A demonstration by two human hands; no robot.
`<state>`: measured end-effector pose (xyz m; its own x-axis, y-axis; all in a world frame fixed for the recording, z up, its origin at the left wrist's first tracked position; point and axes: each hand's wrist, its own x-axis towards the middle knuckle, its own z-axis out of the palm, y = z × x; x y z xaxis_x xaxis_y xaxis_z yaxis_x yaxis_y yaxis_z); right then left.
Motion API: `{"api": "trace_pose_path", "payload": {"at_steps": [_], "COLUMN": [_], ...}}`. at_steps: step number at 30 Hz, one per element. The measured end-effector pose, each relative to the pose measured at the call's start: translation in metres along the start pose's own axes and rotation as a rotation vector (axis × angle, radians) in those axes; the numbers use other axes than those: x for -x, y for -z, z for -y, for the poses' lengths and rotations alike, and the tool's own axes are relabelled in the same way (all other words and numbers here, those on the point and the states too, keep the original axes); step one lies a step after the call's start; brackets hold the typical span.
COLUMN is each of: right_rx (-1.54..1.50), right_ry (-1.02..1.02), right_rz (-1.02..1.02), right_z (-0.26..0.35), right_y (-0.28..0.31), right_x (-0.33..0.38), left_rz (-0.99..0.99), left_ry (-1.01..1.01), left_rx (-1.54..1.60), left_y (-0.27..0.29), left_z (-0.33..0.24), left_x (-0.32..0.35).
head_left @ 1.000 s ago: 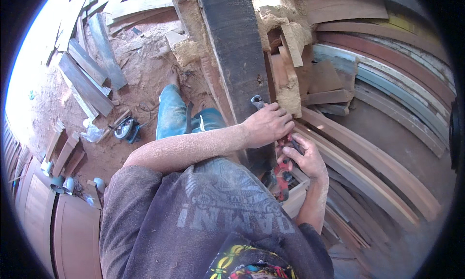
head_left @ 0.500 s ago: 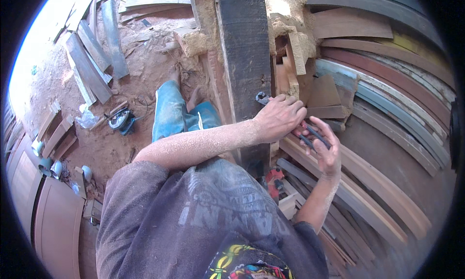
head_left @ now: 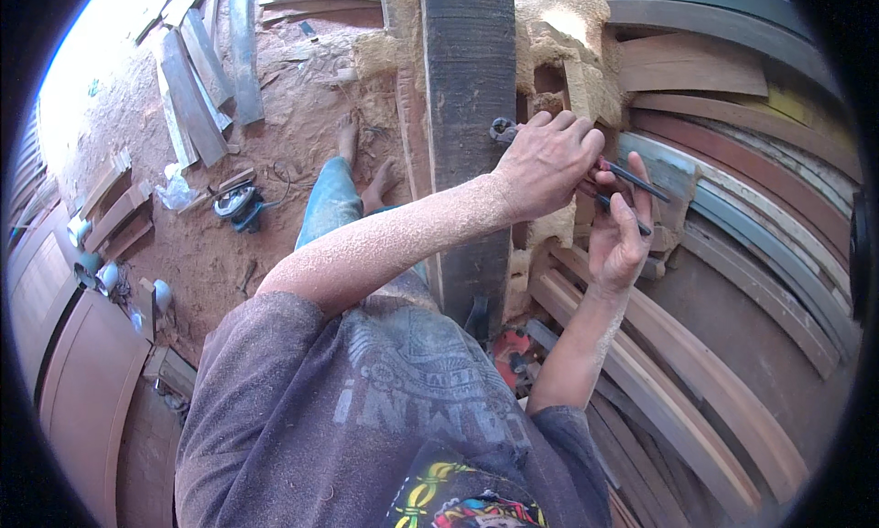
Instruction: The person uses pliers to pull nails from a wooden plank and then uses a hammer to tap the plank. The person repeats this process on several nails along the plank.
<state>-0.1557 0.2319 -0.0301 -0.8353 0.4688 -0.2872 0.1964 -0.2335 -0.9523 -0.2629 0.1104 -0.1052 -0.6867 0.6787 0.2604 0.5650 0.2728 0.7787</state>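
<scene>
Power saw (head_left: 240, 206) seen on dirt floor (head_left: 302, 143), left. Dark beam (head_left: 470, 79) set mid-view. Over its right edge, the head of the pincers (head_left: 503, 130); tool clasped by left hand (head_left: 549, 166), fingers wrapped around. Handles met by right hand (head_left: 615, 249); its grip cannot be told. Planks (head_left: 682, 368) laid at right.

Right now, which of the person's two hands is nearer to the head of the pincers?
The left hand, closed just beside the head of the pincers; the right hand is farther from it, by the dark handles.
</scene>
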Motion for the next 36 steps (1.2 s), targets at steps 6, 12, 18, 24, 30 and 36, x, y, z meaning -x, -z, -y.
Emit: {"api": "trace_pose_path", "payload": {"at_steps": [6,12,18,24,30,36], "right_rx": [-0.034,0.036,0.139,-0.408,-0.512,-0.361], "right_ry": [-0.05,-0.055,0.073,0.324,0.543,0.578], "right_rz": [0.047,0.114,0.031,0.199,0.041,0.146], "right_z": [0.007,0.017,0.008,0.01,-0.026,-0.013], "right_y": [-0.003,-0.002,-0.006,-0.034,-0.029,-0.049], "right_x": [-0.012,-0.021,-0.034,-0.058,-0.019,-0.027], "left_rz": [-0.056,-0.062,-0.127,-0.312,-0.22,-0.306], "left_ry": [0.039,0.056,0.074,0.006,-0.204,-0.189], "left_rx": [0.042,0.096,0.161,0.229,0.076,0.131], "left_y": [-0.002,-0.003,0.001,-0.01,-0.01,-0.004], "left_z": [-0.006,-0.007,-0.001,0.012,0.012,0.013], "left_x": [-0.002,-0.005,-0.01,-0.01,0.014,0.012]}}
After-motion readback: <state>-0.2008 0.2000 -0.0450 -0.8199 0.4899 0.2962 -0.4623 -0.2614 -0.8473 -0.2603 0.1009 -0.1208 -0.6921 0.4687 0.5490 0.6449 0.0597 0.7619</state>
